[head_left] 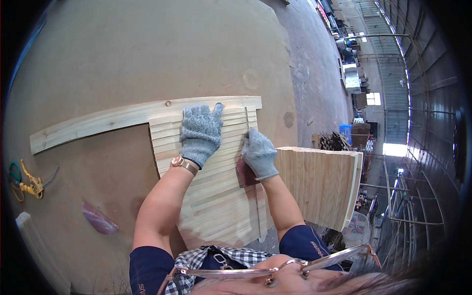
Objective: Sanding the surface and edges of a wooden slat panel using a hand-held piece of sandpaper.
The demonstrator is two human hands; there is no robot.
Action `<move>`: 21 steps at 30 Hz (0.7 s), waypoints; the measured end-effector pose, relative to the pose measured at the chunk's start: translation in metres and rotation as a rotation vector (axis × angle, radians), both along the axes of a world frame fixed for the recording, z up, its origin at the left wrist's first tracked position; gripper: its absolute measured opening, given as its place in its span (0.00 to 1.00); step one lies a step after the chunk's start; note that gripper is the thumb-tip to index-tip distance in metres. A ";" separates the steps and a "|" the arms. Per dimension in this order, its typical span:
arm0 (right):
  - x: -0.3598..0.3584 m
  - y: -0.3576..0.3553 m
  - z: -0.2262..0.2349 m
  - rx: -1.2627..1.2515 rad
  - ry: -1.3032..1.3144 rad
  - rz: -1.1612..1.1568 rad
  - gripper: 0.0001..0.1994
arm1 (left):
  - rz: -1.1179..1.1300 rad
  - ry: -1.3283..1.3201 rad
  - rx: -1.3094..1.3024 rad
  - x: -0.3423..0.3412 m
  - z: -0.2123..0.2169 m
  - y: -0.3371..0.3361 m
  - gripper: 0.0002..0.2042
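Note:
My left hand [202, 129], in a grey knit glove, lies flat with fingers stretched over a row of pale wooden slats [211, 189] packed side by side. A longer wooden strip [98, 120] lies along their far edge, sticking out to the left; my left fingertips reach it. My right hand [259, 153], also gloved, is closed at the slats' right end around a dark reddish sheet of sandpaper [245, 173]. Part of that sheet hangs out beneath the palm, and the fingertips are partly hidden. A thin upright strip [261, 211] runs along the slats' right ends.
On the brown tabletop [147, 54] at left lie yellow-handled scissors [32, 184] and another curled reddish sheet [100, 218]. A pale board [37, 250] sits at the lower left. Beyond the right edge stands a stack of wooden pieces [317, 184]; a blue crate [345, 132] is farther off.

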State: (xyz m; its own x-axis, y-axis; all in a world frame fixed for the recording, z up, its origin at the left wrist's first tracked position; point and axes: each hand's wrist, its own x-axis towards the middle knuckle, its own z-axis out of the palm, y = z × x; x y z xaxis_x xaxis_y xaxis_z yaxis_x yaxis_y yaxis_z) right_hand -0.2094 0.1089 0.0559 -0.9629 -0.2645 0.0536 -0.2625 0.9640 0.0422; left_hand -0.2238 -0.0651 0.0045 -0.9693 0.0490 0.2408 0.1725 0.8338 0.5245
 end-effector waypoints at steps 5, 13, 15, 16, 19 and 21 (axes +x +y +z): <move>-0.053 -0.012 -0.002 0.027 -0.025 -0.038 0.04 | -0.054 0.006 0.096 -0.004 0.007 0.005 0.19; 0.002 0.007 -0.002 -0.048 -0.010 0.172 0.05 | -0.053 -0.020 0.090 -0.002 0.007 -0.001 0.19; -0.002 0.008 -0.007 -0.064 0.020 0.175 0.05 | -0.019 0.047 0.022 0.000 0.006 0.000 0.19; -0.006 0.008 -0.008 -0.079 0.050 0.176 0.05 | -0.016 0.048 0.022 -0.001 0.006 -0.001 0.19; -0.050 -0.010 -0.012 -0.089 0.202 0.199 0.05 | -0.026 0.052 0.075 0.001 0.010 -0.002 0.19; -0.085 -0.017 -0.012 -0.116 0.215 0.151 0.05 | -0.054 0.042 0.080 -0.002 0.009 0.004 0.19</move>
